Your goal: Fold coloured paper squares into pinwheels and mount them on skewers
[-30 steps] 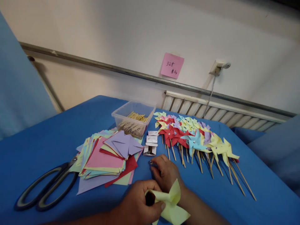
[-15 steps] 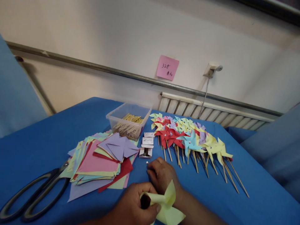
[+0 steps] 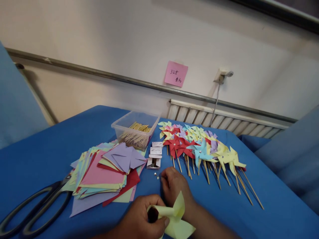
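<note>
One blue-covered table filled most of the view. On it lay a fanned stack of coloured paper squares, a row of finished pinwheels on wooden sticks, and a big pair of black-handled scissors at the near left. A clear plastic box of sticks stood behind the stack.

Nearer the camera, the left hand was closed round a yellow pinwheel sheet. Its thumb pressed the folded flaps together at the middle, low in the view and just above the cloth. The right hand rested beside it, fingers curled down onto the cloth. Whether they pinched anything could not be told.

The sheet looked very light, thin and springy (the flaps stood up on their own). It would probably crease or unfold if squeezed at a blade, so the centre where the tips met seemed the place to grip.

Small white pin boxes sat between the stack and the pinwheels. A few loose pins lay just beside the right fingertips.
</note>
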Tool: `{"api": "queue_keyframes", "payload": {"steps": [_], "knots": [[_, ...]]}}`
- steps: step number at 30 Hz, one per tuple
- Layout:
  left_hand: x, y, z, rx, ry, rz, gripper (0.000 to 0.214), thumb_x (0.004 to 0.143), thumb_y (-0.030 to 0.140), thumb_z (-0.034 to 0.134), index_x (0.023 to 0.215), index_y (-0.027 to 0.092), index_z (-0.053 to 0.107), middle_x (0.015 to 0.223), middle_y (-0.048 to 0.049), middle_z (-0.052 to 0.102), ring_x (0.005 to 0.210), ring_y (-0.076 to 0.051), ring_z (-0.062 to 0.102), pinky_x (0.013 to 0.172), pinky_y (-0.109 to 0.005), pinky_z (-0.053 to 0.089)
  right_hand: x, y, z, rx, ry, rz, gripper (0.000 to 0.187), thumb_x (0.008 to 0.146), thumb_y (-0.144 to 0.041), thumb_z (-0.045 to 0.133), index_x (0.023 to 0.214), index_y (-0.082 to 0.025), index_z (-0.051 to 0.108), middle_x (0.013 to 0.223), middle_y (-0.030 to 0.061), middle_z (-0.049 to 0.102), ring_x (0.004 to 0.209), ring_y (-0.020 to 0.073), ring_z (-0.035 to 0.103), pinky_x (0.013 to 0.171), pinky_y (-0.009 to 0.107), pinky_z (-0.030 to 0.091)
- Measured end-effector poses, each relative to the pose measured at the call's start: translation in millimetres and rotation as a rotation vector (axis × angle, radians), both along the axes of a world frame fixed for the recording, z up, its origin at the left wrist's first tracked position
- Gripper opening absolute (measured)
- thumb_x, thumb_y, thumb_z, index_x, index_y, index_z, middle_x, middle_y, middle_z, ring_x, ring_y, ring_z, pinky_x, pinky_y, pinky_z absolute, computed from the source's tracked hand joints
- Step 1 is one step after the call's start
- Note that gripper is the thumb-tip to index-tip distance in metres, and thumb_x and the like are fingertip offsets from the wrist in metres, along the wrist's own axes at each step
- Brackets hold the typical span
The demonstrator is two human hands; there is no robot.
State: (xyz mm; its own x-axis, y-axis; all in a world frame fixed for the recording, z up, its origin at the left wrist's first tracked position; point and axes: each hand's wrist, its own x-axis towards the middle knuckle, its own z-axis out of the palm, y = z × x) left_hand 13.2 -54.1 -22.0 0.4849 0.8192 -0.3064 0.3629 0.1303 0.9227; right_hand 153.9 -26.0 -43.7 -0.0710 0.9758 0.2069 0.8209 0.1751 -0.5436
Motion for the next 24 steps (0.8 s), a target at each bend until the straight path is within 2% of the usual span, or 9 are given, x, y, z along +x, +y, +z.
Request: {"api": "queue_keyframes", "payload": {"steps": [4,13,18,24], "knots": [[1.7,-1.4,3.1,-0.004,0.01,0.01,0.011,0.058,0.027,0.056,0.061,0.019,0.049,0.052,0.0062,0.044,0.054,-0.011,0.039,0.052,-0.023,0.031,-0.2,0.4,-0.6,0.028,0.025,0.047,0.014,0.085,-0.018,0.052,0.094,-0.021,0.062,0.088,0.0048,0.063,0.082,0.0181,0.06,0.073,0.026,0.044],[0.9,-0.5,0.9,-0.014,-0.019,0.004,0.011,0.059,0.027,0.057,0.063,0.018,0.051,0.053,0.0063,0.045,0.054,-0.011,0.039,0.052,-0.023,0.031,0.2,1.6,-1.1,0.015,-0.026,0.073,0.013,0.086,-0.018,0.051,0.085,-0.021,0.064,0.085,0.0037,0.061,0.079,0.0163,0.06,0.071,0.025,0.044],[1.6,-0.1,1.0,-0.04,-0.018,0.014,0.013,0.057,0.028,0.059,0.061,0.018,0.051,0.052,0.0068,0.044,0.053,-0.01,0.039,0.05,-0.022,0.031,-0.4,0.4,2.0,0.023,-0.004,0.101,0.018,0.085,-0.017,0.052,0.097,-0.022,0.063,0.09,0.0036,0.062,0.082,0.016,0.06,0.073,0.025,0.044],[1.4,0.4,-3.0,-0.022,-0.023,0.012,0.013,0.057,0.028,0.059,0.061,0.018,0.051,0.051,0.0065,0.044,0.052,-0.01,0.038,0.05,-0.022,0.03,-1.5,1.2,2.9,0.0,-0.079,0.101,0.015,0.086,-0.015,0.05,0.081,-0.02,0.063,0.082,0.0031,0.061,0.076,0.0154,0.059,0.067,0.024,0.042]]}}
